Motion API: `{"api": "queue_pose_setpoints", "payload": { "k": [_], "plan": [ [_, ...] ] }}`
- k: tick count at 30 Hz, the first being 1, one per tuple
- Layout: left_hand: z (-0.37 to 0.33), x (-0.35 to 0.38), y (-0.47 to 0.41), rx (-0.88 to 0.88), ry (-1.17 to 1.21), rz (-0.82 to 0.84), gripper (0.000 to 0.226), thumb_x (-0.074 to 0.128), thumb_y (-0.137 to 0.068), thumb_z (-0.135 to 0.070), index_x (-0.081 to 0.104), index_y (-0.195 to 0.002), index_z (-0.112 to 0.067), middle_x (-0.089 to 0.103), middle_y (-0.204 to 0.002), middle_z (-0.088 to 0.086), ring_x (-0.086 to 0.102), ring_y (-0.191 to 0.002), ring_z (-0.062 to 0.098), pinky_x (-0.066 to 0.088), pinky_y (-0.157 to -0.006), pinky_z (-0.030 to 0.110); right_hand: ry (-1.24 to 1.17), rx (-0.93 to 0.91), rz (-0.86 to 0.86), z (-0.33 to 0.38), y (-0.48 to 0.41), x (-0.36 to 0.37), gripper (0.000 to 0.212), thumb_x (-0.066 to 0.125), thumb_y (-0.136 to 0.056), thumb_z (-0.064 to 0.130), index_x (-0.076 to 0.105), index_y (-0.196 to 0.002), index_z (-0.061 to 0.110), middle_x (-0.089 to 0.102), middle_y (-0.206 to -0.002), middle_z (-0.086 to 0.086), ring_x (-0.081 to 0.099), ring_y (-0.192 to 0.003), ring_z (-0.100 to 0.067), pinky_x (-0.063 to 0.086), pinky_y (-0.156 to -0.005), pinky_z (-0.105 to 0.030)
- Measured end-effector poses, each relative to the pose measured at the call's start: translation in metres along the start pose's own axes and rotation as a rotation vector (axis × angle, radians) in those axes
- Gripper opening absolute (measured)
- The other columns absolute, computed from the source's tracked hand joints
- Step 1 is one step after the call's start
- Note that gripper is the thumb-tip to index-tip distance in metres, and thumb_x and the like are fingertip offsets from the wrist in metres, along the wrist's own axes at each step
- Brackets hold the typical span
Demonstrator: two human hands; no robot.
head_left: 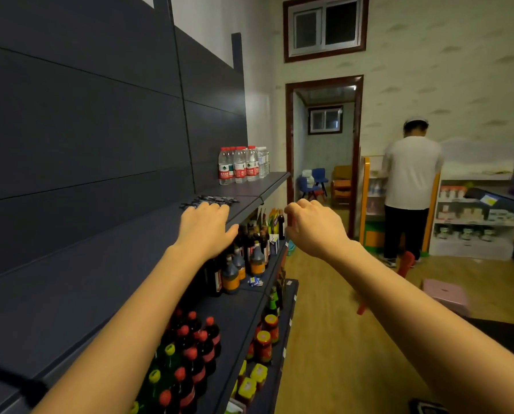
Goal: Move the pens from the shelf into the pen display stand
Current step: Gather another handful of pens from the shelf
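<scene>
A pile of several black pens (pixel 209 201) lies on the dark top shelf (pixel 106 264), in front of the water bottles. My left hand (pixel 205 227) reaches over the shelf palm down, its straight fingertips at the near edge of the pile. My right hand (pixel 311 224) hovers in the air just right of the shelf's front edge, fingers loosely curled, with nothing visible in it. No pen display stand is in view.
Water bottles (pixel 242 164) stand at the shelf's far end. Lower shelves hold sauce bottles (pixel 243 264) and cola bottles (pixel 196 354). A person in a white shirt (pixel 409 186) stands at another rack across the wooden floor. A pink stool (pixel 445 295) sits at right.
</scene>
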State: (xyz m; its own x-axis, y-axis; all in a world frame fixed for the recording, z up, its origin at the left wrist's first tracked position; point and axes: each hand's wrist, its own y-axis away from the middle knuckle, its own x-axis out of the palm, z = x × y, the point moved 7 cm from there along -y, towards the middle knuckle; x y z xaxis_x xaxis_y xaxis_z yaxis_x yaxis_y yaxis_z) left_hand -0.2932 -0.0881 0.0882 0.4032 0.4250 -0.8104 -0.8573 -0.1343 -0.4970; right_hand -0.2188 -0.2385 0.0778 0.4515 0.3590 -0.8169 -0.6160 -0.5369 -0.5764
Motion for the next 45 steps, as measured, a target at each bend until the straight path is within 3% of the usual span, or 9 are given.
{"api": "queue_pose_setpoints", "payload": {
  "k": [4, 14, 20, 34, 45],
  "plan": [
    [-0.008, 0.03, -0.05, -0.042, -0.026, 0.001, 0.039, 0.035, -0.099, -0.046, 0.051, -0.111, -0.013, 0.059, -0.11, 0.004, 0.053, -0.104, 0.023, 0.033, -0.067, 0.03, -0.018, -0.046, 0.015, -0.03, -0.049, 0.038, 0.039, 0.052, -0.092, 0.03, 0.05, -0.129, 0.016, 0.055, -0.126, -0.005, 0.051, -0.116, -0.025, 0.048, -0.089, -0.037],
    [0.007, 0.104, -0.149, -0.224, -0.053, 0.101, 0.043, 0.036, -0.098, -0.048, 0.052, -0.12, -0.015, 0.059, -0.118, 0.002, 0.053, -0.109, 0.022, 0.038, -0.066, 0.03, -0.089, -0.192, 0.058, -0.08, -0.173, 0.126, 0.041, 0.05, -0.093, 0.034, 0.047, -0.131, 0.017, 0.053, -0.128, -0.006, 0.049, -0.118, -0.027, 0.045, -0.09, -0.039],
    [0.035, 0.147, -0.193, -0.324, -0.099, 0.139, 0.043, 0.036, -0.098, -0.048, 0.052, -0.119, -0.015, 0.06, -0.114, 0.002, 0.055, -0.105, 0.021, 0.04, -0.064, 0.03, -0.148, -0.296, 0.092, -0.073, -0.235, 0.185, 0.041, 0.049, -0.094, 0.033, 0.045, -0.132, 0.016, 0.051, -0.13, -0.006, 0.047, -0.119, -0.028, 0.044, -0.088, -0.038],
    [0.113, 0.241, -0.274, -0.568, -0.198, 0.274, 0.045, 0.036, -0.098, -0.049, 0.05, -0.124, -0.015, 0.058, -0.123, 0.003, 0.056, -0.11, 0.024, 0.045, -0.078, 0.035, -0.285, -0.522, 0.139, -0.022, -0.384, 0.295, 0.041, 0.046, -0.097, 0.033, 0.043, -0.134, 0.016, 0.049, -0.133, -0.005, 0.044, -0.123, -0.026, 0.043, -0.089, -0.037],
    [0.127, 0.286, -0.288, -0.919, -0.297, 0.383, 0.046, 0.035, -0.099, -0.048, 0.049, -0.125, -0.014, 0.058, -0.125, 0.006, 0.057, -0.11, 0.027, 0.047, -0.083, 0.038, -0.462, -0.826, 0.139, 0.008, -0.457, 0.355, 0.041, 0.045, -0.098, 0.033, 0.042, -0.136, 0.017, 0.048, -0.135, -0.003, 0.044, -0.123, -0.023, 0.047, -0.086, -0.036]
  ]
}}
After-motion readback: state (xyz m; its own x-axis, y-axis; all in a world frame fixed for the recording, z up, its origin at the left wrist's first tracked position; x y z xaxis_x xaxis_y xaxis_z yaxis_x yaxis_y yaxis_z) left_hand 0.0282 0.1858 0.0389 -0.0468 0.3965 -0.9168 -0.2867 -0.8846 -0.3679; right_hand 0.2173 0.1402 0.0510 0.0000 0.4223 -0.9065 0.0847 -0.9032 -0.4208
